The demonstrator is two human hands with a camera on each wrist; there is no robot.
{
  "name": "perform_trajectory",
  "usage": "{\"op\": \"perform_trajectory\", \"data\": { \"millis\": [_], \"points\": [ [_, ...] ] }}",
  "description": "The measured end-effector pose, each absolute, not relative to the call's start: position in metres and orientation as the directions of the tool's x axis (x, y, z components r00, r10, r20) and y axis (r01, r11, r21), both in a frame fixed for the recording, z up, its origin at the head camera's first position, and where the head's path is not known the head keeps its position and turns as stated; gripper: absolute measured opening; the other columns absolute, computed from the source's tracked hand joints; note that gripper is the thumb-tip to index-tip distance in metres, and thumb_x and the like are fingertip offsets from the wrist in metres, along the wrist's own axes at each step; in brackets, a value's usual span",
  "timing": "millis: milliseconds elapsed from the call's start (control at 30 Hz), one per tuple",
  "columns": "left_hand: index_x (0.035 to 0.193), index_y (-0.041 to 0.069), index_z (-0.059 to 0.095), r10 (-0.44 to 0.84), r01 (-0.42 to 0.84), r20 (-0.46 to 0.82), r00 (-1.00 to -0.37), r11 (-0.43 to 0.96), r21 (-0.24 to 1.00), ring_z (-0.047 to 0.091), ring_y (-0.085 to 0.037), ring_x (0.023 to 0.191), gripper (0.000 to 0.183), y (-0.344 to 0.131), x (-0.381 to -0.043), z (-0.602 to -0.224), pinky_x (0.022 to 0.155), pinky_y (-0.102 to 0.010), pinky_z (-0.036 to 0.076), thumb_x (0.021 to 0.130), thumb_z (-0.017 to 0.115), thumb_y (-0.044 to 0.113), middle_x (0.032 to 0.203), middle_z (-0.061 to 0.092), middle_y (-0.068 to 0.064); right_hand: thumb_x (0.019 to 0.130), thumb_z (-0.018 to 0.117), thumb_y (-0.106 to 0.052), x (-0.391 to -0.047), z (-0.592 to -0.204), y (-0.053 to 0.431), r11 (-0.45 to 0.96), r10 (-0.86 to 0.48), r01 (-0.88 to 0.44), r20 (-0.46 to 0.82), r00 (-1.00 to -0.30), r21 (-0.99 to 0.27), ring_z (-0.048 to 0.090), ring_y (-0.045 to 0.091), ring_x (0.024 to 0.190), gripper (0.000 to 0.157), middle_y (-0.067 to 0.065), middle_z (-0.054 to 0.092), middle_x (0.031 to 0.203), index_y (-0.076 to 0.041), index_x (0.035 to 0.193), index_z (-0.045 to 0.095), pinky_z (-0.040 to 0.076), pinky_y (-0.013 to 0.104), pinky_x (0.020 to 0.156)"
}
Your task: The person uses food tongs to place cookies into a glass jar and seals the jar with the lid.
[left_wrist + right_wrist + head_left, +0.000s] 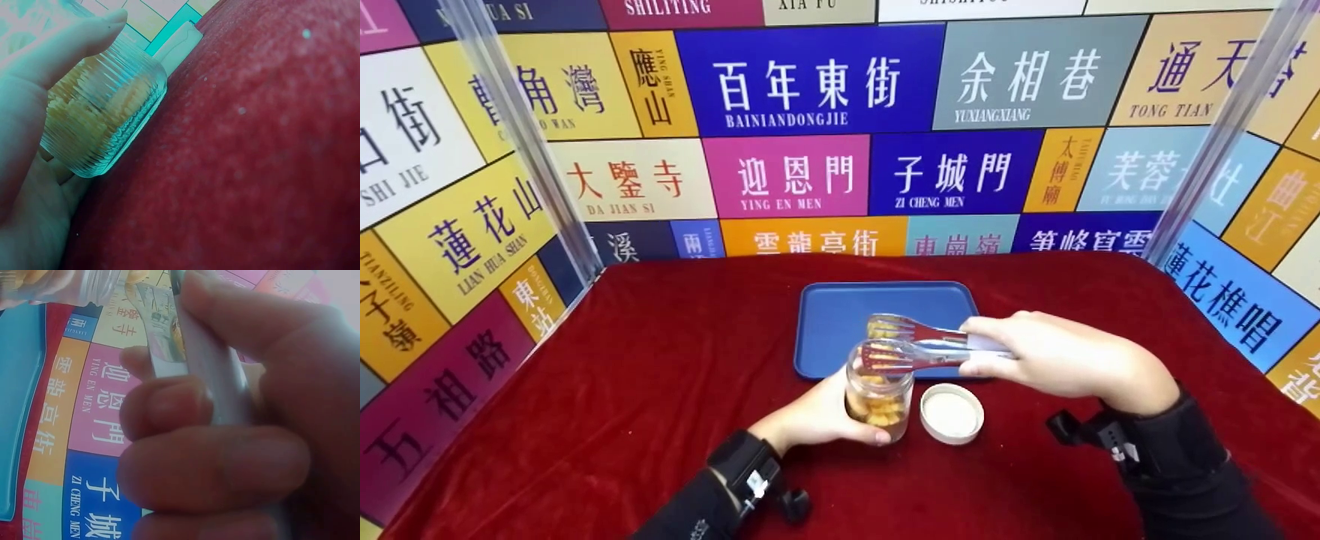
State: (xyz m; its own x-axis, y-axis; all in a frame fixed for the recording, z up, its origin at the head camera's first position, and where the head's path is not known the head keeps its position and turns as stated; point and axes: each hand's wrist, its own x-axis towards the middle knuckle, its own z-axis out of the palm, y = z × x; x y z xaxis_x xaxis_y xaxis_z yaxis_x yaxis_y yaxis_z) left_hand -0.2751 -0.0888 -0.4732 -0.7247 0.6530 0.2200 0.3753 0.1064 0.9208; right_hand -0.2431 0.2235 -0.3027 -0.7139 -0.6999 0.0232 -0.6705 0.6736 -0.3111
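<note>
My left hand (829, 416) grips a clear glass jar (894, 431), thumb on the near side. Yellowish, wavy-edged snack pieces (79, 115) show through its ribbed wall in the left wrist view. My right hand (1054, 356) holds metal tongs (941, 334) by their pale handles, fingers curled round them in the right wrist view. The slotted tong ends stand apart at the jar's mouth, the lower one in front of the rim. Yellow shows at the upper end; I cannot tell whether a piece is pinched there. Beside the jar lies a whitish round lid (952, 414).
Behind the jar a blue tray (840, 307) lies on the dark red cloth (660, 360) covering the table. A wall of colourful lettered panels (810, 82) stands at the back and sides, with clear upright posts (1207, 142) at the corners.
</note>
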Motion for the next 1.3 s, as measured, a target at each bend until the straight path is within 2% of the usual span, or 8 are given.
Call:
{"op": "perform_trajectory", "data": {
  "millis": [167, 467, 700, 933, 1300],
  "points": [
    [0.149, 0.018, 0.045, 0.649, 0.375, 0.218, -0.729, 0.112, 0.92, 0.066, -0.016, 0.123, 0.086, -0.089, -0.2752, -0.4722, 0.114, -0.033, 0.047, 0.08, 0.095, 0.015, 0.132, 0.07, 0.004, 0.106, 0.061, -0.054, -0.2434, -0.3013, 0.2241, 0.655, -0.713, -0.683, 0.034, -0.7, -0.323, 0.048, 0.002, 0.061, 0.026, -0.016, 0.051, 0.073, -0.029, 0.098, 0.059, 0.043, 0.025, 0.061],
    [0.15, 0.018, 0.045, 0.655, 0.379, 0.234, -0.719, 0.088, 0.921, 0.067, -0.017, 0.123, 0.087, -0.0887, -0.2746, -0.4736, 0.114, -0.034, 0.047, 0.079, 0.095, 0.012, 0.133, 0.069, 0.002, 0.106, 0.061, -0.054, -0.2424, -0.3023, 0.2239, 0.671, -0.7, -0.669, 0.021, -0.713, -0.32, 0.052, 0.004, 0.064, 0.024, -0.017, 0.057, 0.078, -0.03, 0.105, 0.062, 0.044, 0.025, 0.063],
    [0.149, 0.018, 0.046, 0.653, 0.377, 0.232, -0.721, 0.09, 0.922, 0.067, -0.018, 0.123, 0.086, -0.0882, -0.2739, -0.4723, 0.114, -0.034, 0.048, 0.079, 0.095, 0.012, 0.133, 0.069, 0.002, 0.105, 0.059, -0.059, -0.242, -0.3019, 0.2244, 0.676, -0.695, -0.661, 0.017, -0.719, -0.324, 0.051, 0.003, 0.064, 0.03, -0.016, 0.056, 0.077, -0.03, 0.105, 0.062, 0.044, 0.025, 0.063],
    [0.152, 0.018, 0.043, 0.647, 0.38, 0.224, -0.729, 0.111, 0.918, 0.065, -0.016, 0.125, 0.089, -0.089, -0.2746, -0.4731, 0.116, -0.033, 0.046, 0.079, 0.095, 0.014, 0.134, 0.068, 0.004, 0.105, 0.063, -0.052, -0.2422, -0.3028, 0.2232, 0.686, -0.687, -0.654, 0.011, -0.726, -0.32, 0.052, 0.003, 0.064, 0.023, -0.016, 0.058, 0.078, -0.03, 0.107, 0.062, 0.044, 0.026, 0.063],
    [0.149, 0.018, 0.045, 0.648, 0.379, 0.229, -0.726, 0.099, 0.92, 0.067, -0.016, 0.122, 0.086, -0.0888, -0.2735, -0.4722, 0.114, -0.033, 0.047, 0.079, 0.095, 0.012, 0.131, 0.07, 0.004, 0.102, 0.06, -0.063, -0.2427, -0.3015, 0.2225, 0.671, -0.7, -0.656, -0.004, -0.714, -0.344, 0.051, 0.004, 0.062, 0.036, -0.015, 0.059, 0.078, -0.028, 0.108, 0.063, 0.044, 0.026, 0.059]
  ]
}}
